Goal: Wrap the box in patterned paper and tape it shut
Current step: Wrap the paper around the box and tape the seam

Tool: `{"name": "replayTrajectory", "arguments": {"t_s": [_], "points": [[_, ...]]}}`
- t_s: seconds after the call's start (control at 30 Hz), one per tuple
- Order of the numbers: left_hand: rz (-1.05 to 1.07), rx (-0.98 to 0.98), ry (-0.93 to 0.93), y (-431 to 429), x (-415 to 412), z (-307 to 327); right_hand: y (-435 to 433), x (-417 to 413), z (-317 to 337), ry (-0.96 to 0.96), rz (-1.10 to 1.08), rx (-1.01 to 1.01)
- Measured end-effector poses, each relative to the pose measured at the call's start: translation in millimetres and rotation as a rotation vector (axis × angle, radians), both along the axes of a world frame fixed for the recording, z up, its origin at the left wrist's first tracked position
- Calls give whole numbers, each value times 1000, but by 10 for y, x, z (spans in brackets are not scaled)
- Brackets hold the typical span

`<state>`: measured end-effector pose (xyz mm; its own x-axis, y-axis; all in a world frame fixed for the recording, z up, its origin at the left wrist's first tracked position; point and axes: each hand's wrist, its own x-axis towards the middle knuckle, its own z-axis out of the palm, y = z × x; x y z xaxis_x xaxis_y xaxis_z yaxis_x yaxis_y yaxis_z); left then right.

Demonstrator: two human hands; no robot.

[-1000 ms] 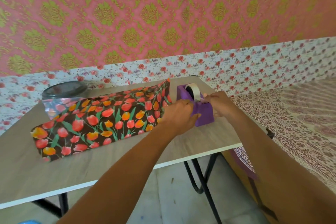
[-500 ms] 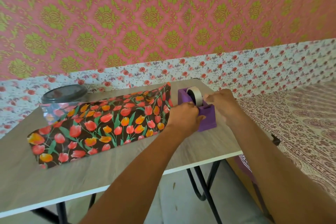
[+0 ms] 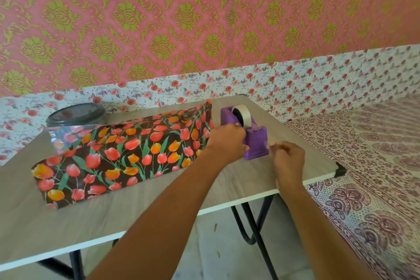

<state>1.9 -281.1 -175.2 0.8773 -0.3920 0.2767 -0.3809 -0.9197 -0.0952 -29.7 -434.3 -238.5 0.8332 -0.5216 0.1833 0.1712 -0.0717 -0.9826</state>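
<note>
Gripping purple plastic dispenser [image 3: 252,141]: left hand [image 3: 227,143]; glossy tulip paper [image 3: 122,154] beside.

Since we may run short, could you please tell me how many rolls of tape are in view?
1: a pale roll of tape mounted in the purple plastic dispenser on the table's right end, beside the tulip-patterned wrapped box. Others may be hidden.

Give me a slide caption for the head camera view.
Left hand steadies purple tape dispenser while right hand pulls tape beside tulip-wrapped box.
</note>
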Motion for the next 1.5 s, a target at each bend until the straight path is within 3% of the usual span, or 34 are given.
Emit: {"name": "replayTrajectory", "arguments": {"t_s": [0.13,0.43,0.53,0.83,1.0,1.17,1.33,1.5], "points": [[-9,-4,8,153,-93,88,45,-36,26,-95,126,-44],[-95,-147,-389,1098,-610,326,765,-235,484,-311,311,-141],[-56,-172,-434,1520,-782,458,1120,-275,661,-353,358,-141],[284,-259,-206,2752,-922,645,2113,-163,1025,-385,561,-276],[355,-319,-99,3218,-845,679,2594,-99,1409,-374,680,-408],[357,-417,24,3253,-760,697,2968,125,1550,-237,804,-470],[349,-409,71,3097,-625,695,2993,306,1285,-22,799,-337],[415,-445,148,3096,-458,585,2953,360,1226,19,763,-220]]}}
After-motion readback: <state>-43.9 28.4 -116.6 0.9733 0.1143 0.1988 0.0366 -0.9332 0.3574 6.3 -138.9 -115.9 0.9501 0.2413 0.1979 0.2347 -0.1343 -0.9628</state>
